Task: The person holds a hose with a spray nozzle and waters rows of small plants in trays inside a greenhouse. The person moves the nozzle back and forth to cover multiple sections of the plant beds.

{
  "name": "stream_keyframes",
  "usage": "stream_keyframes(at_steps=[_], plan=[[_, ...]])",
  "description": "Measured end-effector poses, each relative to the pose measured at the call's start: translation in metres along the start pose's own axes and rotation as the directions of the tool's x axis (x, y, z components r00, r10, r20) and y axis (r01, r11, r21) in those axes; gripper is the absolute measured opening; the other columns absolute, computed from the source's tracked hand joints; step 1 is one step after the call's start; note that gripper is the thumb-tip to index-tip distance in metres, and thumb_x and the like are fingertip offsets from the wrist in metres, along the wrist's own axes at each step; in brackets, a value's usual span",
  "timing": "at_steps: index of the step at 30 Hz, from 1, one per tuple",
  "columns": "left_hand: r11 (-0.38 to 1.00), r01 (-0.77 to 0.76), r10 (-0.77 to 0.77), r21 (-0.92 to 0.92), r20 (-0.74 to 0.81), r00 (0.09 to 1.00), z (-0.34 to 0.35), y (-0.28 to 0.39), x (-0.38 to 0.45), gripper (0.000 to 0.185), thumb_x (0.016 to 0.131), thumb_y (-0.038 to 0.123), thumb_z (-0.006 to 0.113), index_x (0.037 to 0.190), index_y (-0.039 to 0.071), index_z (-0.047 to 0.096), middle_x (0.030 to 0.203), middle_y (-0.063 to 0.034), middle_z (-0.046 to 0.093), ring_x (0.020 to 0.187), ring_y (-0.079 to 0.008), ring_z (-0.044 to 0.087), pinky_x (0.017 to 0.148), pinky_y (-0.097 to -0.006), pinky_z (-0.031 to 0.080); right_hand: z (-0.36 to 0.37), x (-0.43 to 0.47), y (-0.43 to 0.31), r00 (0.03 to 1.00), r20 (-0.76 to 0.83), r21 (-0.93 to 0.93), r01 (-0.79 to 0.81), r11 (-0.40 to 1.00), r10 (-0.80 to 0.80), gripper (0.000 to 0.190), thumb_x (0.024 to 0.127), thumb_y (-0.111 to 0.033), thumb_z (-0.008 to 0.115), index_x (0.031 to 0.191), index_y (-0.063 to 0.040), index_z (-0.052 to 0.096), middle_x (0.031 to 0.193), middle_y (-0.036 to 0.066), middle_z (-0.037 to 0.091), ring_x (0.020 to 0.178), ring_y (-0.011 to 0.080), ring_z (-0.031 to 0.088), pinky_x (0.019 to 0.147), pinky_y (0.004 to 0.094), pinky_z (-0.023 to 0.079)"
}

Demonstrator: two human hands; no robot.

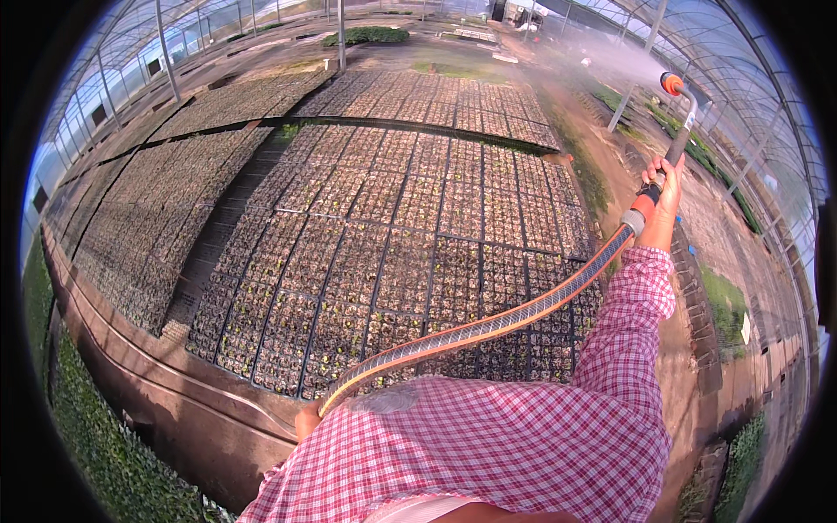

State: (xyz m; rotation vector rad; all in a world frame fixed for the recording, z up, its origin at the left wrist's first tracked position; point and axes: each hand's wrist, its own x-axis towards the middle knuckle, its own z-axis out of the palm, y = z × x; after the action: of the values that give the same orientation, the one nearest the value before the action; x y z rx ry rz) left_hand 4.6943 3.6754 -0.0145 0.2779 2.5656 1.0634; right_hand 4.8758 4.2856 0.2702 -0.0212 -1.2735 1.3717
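Observation:
My right hand, arm stretched out to the right, grips the handle of a watering wand. Its orange spray head throws a fine water spray away towards the far left. From the wand's orange and grey coupling a braided garden hose with orange stripes curves down across my front. At the lower left my left hand is closed around this hose, partly hidden by my checked sleeve. Beyond the hose lie black seedling trays with small plants in many cells.
More seedling trays lie to the left, past a dark gap. A thin hose runs along the dirt path. Dense green plants border it. Metal posts hold up the greenhouse roof. A dirt aisle passes on the right.

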Motion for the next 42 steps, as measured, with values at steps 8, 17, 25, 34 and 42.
stream_keyframes(at_steps=[8,17,25,34,42], plan=[[0.959,-0.236,0.234,-0.159,-0.028,0.972,-0.021,0.031,0.027,0.028,0.066,0.024,0.074,0.078,0.001,0.064,0.062,-0.0137,0.061,0.057,-0.0200,0.060,0.056,-0.0326,0.047,0.004,0.005,-0.009,0.997,0.080,-0.028,-0.015,0.999,0.018,0.048,0.083,-0.003,0.048,0.125,-0.016,0.029,0.075,0.005,0.045,0.057,0.0130,0.045,0.047,0.0260,0.039],[0.965,-0.183,0.179,-0.187,-0.039,0.983,-0.028,0.023,0.030,0.023,0.067,0.016,0.074,0.078,-0.001,0.063,0.064,-0.0126,0.062,0.058,-0.0126,0.058,0.056,-0.0295,0.047,0.029,0.014,0.010,0.987,0.138,0.143,-0.103,0.984,0.084,0.044,0.085,-0.001,0.045,0.123,-0.017,0.031,0.076,0.006,0.042,0.059,0.0142,0.044,0.049,0.0259,0.039],[0.951,-0.180,0.154,-0.251,-0.120,0.981,-0.035,-0.003,0.037,0.021,0.067,0.015,0.072,0.077,0.000,0.062,0.065,-0.0145,0.062,0.059,-0.0183,0.060,0.055,-0.0313,0.046,0.086,0.032,0.049,0.905,0.405,0.248,-0.244,0.938,0.128,0.034,0.086,-0.004,0.044,0.117,-0.016,0.036,0.076,0.005,0.043,0.060,0.0125,0.043,0.049,0.0249,0.039],[0.905,-0.161,0.064,-0.394,-0.247,0.967,-0.040,-0.045,0.047,0.021,0.067,0.010,0.072,0.083,-0.001,0.062,0.070,-0.0127,0.063,0.064,-0.0165,0.061,0.059,-0.0299,0.046,0.190,0.045,0.109,0.794,0.589,0.367,-0.426,0.827,0.147,0.033,0.086,-0.003,0.043,0.118,-0.015,0.040,0.077,0.005,0.041,0.061,0.0119,0.041,0.050,0.0246,0.038],[0.910,-0.083,-0.032,-0.407,-0.268,0.963,-0.054,-0.046,0.042,0.021,0.068,0.009,0.071,0.084,-0.001,0.062,0.068,-0.0095,0.062,0.063,-0.0108,0.055,0.058,-0.0282,0.045,0.267,0.058,0.135,0.773,0.621,0.271,-0.367,0.890,0.129,0.063,0.087,-0.002,0.041,0.138,-0.026,0.014,0.076,0.007,0.045,0.059,0.0147,0.044,0.047,0.0273,0.041]])
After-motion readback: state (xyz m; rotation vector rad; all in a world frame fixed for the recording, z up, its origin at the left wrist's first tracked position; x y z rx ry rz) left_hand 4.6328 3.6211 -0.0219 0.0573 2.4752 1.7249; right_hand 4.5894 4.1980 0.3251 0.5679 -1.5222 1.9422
